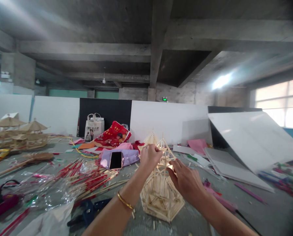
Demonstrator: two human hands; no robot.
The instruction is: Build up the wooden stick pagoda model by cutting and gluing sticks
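Tabletop (271,213) bears stick tower (161,204) between left hand (150,156) and right hand (187,177).

A black-screened phone with a pink edge (116,160) lay on a pale lilac sheet (131,157). Behind it, a crumpled glossy red bag (113,134) sat beside a white carrier bag with twin handles (94,129), near an upright black panel (117,113). At the left, a brown wooden-handled brush (38,157) lay before tan pavilion models with pointed roofs (34,126). At the right, a large white board (254,137) slanted above flat white boards (235,168).
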